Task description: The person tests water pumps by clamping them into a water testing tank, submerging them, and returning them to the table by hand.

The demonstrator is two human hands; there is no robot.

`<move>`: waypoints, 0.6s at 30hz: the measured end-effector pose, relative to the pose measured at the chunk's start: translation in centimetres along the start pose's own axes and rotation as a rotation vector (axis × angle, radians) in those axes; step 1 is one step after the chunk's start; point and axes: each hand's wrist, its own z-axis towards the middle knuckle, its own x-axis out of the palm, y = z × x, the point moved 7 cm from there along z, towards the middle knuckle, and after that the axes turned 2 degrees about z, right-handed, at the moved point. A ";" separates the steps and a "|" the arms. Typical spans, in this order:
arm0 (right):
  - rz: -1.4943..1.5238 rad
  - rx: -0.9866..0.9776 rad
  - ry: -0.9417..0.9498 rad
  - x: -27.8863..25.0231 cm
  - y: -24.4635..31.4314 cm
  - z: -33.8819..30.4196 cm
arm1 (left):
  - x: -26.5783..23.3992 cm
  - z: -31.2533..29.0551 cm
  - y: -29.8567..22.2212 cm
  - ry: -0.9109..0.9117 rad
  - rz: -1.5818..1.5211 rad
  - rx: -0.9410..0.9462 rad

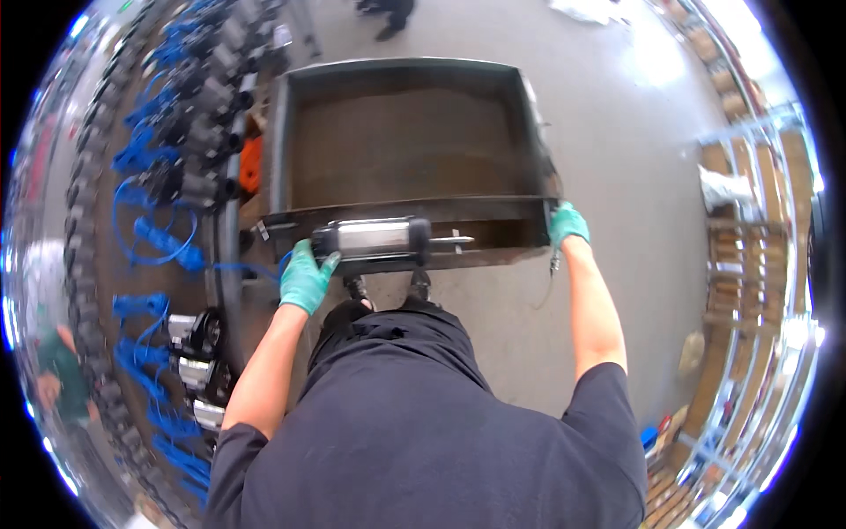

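Observation:
A silver cylinder with black ends and a thin shaft, like an electric motor [374, 236], lies across the near compartment of a dark metal bin [405, 208]. Its shaft points right. My left hand [304, 280], in a green glove, is at the motor's black left end, thumb and fingers around its near corner; the fingertips are partly hidden. A blue cable [256, 268] runs to the left beside this hand. On the bin's right side, my right hand [568, 226], gloved too, is closed over the rim. Below it hangs a thin dark cord or hose [554, 263].
Rows of similar motors [198, 361] with blue cables [163, 242] line the left side. An orange part [252, 164] is by the bin's left wall. Shelving and wooden pallets [745, 264] stand at right. Another person [388, 13] is at the far end.

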 end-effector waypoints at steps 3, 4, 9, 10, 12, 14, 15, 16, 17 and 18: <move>-0.060 -0.042 0.038 -0.2 0.1 1.4 | -2.0 0.3 -0.5 0.011 0.079 0.092; -0.054 -0.024 0.016 0.0 -0.4 1.6 | -2.6 0.6 0.0 0.010 0.122 0.132; 0.078 0.015 -0.084 0.4 -2.5 2.0 | -5.4 2.2 7.0 -0.225 0.101 0.008; 0.135 0.000 -0.092 -0.1 -1.6 1.4 | -5.8 2.6 8.6 -0.244 0.081 -0.068; 0.129 0.010 -0.118 -1.4 0.4 -0.2 | -5.2 4.2 12.2 -0.375 0.083 -0.012; 0.332 -0.066 -0.177 -2.4 2.5 -1.8 | -1.1 6.1 18.1 -0.052 -0.603 -0.518; 0.455 -0.052 -0.101 -1.9 3.7 -2.5 | -0.3 6.7 17.7 0.003 -0.810 -0.614; 0.532 -0.193 -0.165 -2.7 6.9 -4.4 | -0.4 7.3 17.7 0.003 -0.811 -0.615; 0.572 -0.316 -0.203 -4.2 11.3 -7.0 | 0.2 7.5 17.9 0.049 -0.913 -0.685; 0.584 -0.410 -0.240 -5.4 15.1 -9.5 | 0.9 7.6 17.7 0.102 -1.016 -0.751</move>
